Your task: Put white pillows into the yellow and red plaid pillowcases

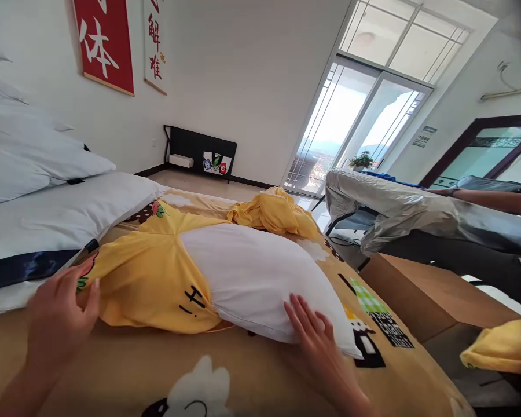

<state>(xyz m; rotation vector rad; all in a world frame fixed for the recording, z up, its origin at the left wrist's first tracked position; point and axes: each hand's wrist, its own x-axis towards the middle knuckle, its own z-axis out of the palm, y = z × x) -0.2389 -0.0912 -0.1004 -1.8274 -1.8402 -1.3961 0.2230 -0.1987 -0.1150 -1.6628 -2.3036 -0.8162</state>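
Observation:
A white pillow (pixel 260 278) lies on the bed, partly inside a yellow pillowcase (pixel 151 278) with black lettering. Its right half is bare. My right hand (pixel 315 336) rests on the near right part of the pillow, fingers stretched out and holding nothing. At the left end of the pillowcase is my left hand (pixel 63 313), beside the corner with the strawberry print. Its thumb stands apart from the fingers, and it does not appear to grip the cloth.
White pillows (pixel 30 150) are piled at the left. A crumpled yellow cloth (pixel 278 211) lies at the bed's far edge, on the patterned sheet (pixel 252 382). Right of the bed stand a cardboard box (pixel 443 289) and plastic-covered furniture (pixel 399 202), with another person's arm (pixel 495 200) above it.

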